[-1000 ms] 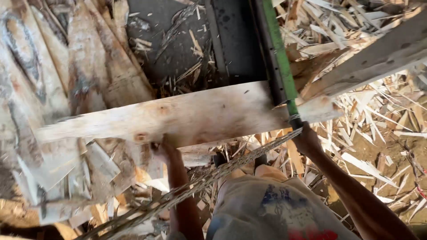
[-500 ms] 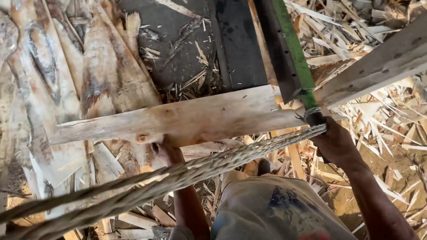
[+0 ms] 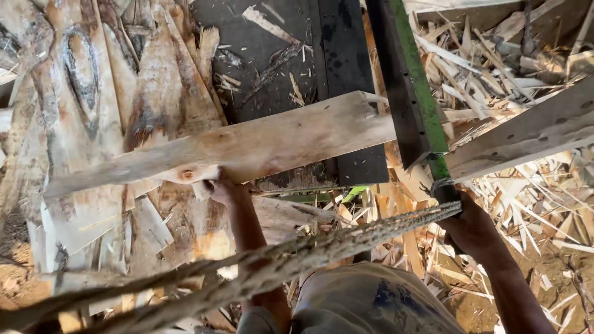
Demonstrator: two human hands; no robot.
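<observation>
Left hand grips the near edge of a pale wooden plank, fingers curled under it; plank lies crosswise over a dark tabletop, its right end just beside the blade. Right hand closed around the handle of a long lever blade, dark steel with a green edge, angled down across the plank's end. Rough twisted rope runs diagonally in front of both arms. Wood offcuts and splinters litter the ground to the right; bark slabs at left.
</observation>
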